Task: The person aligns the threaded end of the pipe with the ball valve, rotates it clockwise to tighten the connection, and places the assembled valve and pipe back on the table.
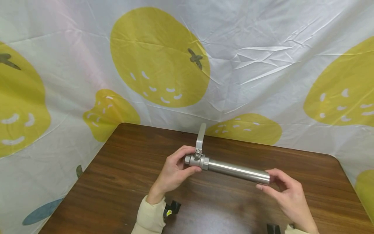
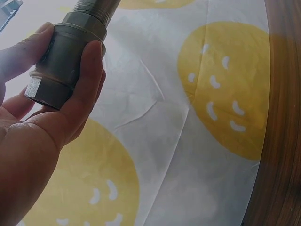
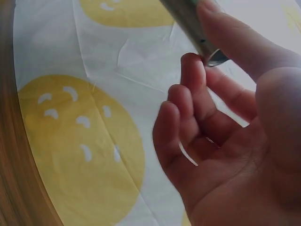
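Note:
A steel ball valve [image 1: 196,161] with a long flat lever handle [image 1: 201,136] is joined to a smooth metal pipe [image 1: 239,171]. My left hand [image 1: 174,169] grips the valve body, thumb on the near side and fingers behind it. In the left wrist view the valve's hex end [image 2: 49,89] pokes out below the fingers, and threads show where the pipe enters. At the pipe's far right end, my right hand [image 1: 287,191] pinches it between thumb and fingertips. The right wrist view shows the pipe's hollow open end [image 3: 217,58]. The lever points up and away from me.
Pipe and valve are held over a dark wood-grain table [image 1: 117,175] with rounded back corners. Behind and beside it hangs a white cloth [image 1: 248,65] printed with yellow fruit. Black wrist mounts [image 1: 175,207] sit at the cream sleeves [image 1: 150,214].

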### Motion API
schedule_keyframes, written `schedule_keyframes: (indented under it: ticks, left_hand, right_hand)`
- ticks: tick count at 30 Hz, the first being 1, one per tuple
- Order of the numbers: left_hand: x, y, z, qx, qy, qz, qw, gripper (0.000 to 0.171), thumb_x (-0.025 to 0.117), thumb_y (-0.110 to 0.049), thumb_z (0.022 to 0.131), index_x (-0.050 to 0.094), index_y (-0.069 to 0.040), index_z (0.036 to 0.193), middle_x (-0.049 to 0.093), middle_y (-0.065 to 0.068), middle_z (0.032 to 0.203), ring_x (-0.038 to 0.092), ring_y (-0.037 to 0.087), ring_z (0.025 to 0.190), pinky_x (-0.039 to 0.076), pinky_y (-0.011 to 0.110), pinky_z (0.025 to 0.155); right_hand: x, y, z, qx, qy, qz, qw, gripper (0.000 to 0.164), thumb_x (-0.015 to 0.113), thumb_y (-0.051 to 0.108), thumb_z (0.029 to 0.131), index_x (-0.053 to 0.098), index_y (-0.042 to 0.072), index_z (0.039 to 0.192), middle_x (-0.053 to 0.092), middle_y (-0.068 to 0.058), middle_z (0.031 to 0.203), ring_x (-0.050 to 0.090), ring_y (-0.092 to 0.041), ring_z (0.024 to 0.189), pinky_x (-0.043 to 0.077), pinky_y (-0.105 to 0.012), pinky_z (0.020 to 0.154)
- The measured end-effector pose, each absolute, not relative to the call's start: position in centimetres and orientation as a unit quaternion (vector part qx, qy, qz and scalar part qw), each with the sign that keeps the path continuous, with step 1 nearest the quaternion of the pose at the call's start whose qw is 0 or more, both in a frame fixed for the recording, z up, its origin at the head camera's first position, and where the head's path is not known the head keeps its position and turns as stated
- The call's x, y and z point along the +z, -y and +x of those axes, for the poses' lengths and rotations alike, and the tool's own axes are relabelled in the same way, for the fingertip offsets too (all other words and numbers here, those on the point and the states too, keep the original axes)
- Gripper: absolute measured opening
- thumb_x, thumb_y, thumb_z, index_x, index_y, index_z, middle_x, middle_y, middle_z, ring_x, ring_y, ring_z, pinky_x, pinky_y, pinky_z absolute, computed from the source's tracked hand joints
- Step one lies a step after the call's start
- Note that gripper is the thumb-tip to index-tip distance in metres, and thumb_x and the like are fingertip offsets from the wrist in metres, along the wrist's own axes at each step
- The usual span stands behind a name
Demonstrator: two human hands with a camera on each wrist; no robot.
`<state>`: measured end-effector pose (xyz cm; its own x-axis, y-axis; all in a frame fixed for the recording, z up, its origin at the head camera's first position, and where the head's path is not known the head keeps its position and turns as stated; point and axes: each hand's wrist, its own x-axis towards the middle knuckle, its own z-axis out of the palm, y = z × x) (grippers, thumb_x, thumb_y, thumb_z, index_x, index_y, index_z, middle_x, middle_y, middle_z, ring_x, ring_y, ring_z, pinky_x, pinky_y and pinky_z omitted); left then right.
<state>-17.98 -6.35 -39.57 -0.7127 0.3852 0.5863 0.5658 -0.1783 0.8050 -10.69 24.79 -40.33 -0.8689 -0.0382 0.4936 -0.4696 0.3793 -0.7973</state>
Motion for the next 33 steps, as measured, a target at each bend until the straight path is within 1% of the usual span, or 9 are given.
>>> schedule_keyframes:
  ticks: [4, 7, 9, 12, 19, 22, 29, 33]
  left_hand:
    - [-39.4, 6.4, -17.9, -0.679, 0.627, -0.376, 0.067, 0.045, 0.071, 0.003, 0.070, 0.051, 0.002, 0.110, 0.051, 0.017, 0.107, 0.051, 0.017, 0.096, 0.049, 0.023, 0.079]
    - [-39.3, 6.5, -17.9, -0.686, 0.617, -0.379, 0.066, 0.045, 0.071, 0.005, 0.069, 0.051, 0.002, 0.110, 0.052, 0.019, 0.106, 0.051, 0.018, 0.096, 0.049, 0.023, 0.080]
    - [-39.3, 6.5, -17.9, -0.689, 0.613, -0.382, 0.064, 0.045, 0.071, 0.006, 0.069, 0.051, 0.003, 0.109, 0.051, 0.019, 0.105, 0.051, 0.018, 0.096, 0.049, 0.023, 0.080]
    - [-39.3, 6.4, -17.9, -0.691, 0.610, -0.384, 0.062, 0.044, 0.071, 0.006, 0.069, 0.052, 0.003, 0.109, 0.051, 0.019, 0.105, 0.052, 0.018, 0.095, 0.049, 0.024, 0.080]
    - [-39.3, 6.4, -17.9, -0.689, 0.613, -0.382, 0.063, 0.045, 0.071, 0.007, 0.069, 0.051, 0.003, 0.109, 0.051, 0.019, 0.105, 0.051, 0.018, 0.095, 0.049, 0.023, 0.079]
    - [-39.3, 6.5, -17.9, -0.686, 0.616, -0.382, 0.065, 0.045, 0.071, 0.006, 0.069, 0.051, 0.003, 0.109, 0.051, 0.019, 0.105, 0.051, 0.017, 0.095, 0.049, 0.023, 0.079]
    - [-39.3, 6.5, -17.8, -0.679, 0.623, -0.383, 0.067, 0.046, 0.071, 0.005, 0.069, 0.051, 0.002, 0.110, 0.051, 0.018, 0.105, 0.051, 0.017, 0.095, 0.048, 0.022, 0.078]
    - [-39.4, 6.5, -17.8, -0.677, 0.626, -0.380, 0.066, 0.046, 0.072, 0.005, 0.069, 0.051, 0.002, 0.110, 0.052, 0.017, 0.105, 0.050, 0.018, 0.095, 0.048, 0.022, 0.079]
  right_hand:
    - [-40.4, -24.6, -11.1, 0.600, 0.730, 0.230, 0.233, 0.045, 0.068, -0.026, 0.056, 0.057, -0.013, 0.098, 0.061, -0.011, 0.092, 0.056, -0.012, 0.082, 0.047, -0.014, 0.075]
    - [-40.3, -24.6, -11.3, 0.641, 0.676, 0.269, 0.245, 0.049, 0.066, -0.030, 0.054, 0.054, -0.018, 0.100, 0.061, -0.018, 0.099, 0.056, -0.015, 0.092, 0.045, -0.016, 0.084]
    - [-40.2, -24.4, -11.3, 0.656, 0.656, 0.280, 0.250, 0.052, 0.065, -0.032, 0.053, 0.052, -0.021, 0.102, 0.060, -0.020, 0.102, 0.056, -0.017, 0.096, 0.044, -0.018, 0.087]
    - [-39.9, -24.2, -11.1, 0.656, 0.657, 0.269, 0.255, 0.053, 0.064, -0.033, 0.053, 0.051, -0.022, 0.104, 0.061, -0.019, 0.104, 0.056, -0.017, 0.100, 0.043, -0.018, 0.089]
    - [-39.6, -23.7, -10.7, 0.634, 0.686, 0.244, 0.259, 0.053, 0.064, -0.032, 0.054, 0.051, -0.019, 0.104, 0.062, -0.012, 0.106, 0.056, -0.014, 0.101, 0.043, -0.016, 0.088]
    - [-39.6, -23.7, -10.7, 0.624, 0.697, 0.236, 0.261, 0.052, 0.065, -0.030, 0.055, 0.052, -0.018, 0.104, 0.062, -0.011, 0.105, 0.055, -0.013, 0.098, 0.043, -0.015, 0.087]
    - [-40.1, -23.9, -10.8, 0.616, 0.706, 0.229, 0.262, 0.049, 0.066, -0.028, 0.056, 0.054, -0.016, 0.102, 0.061, -0.013, 0.100, 0.051, -0.013, 0.089, 0.043, -0.014, 0.083]
    - [-40.4, -24.0, -10.9, 0.600, 0.725, 0.216, 0.262, 0.046, 0.067, -0.026, 0.058, 0.056, -0.014, 0.101, 0.061, -0.009, 0.097, 0.050, -0.011, 0.085, 0.043, -0.013, 0.079]
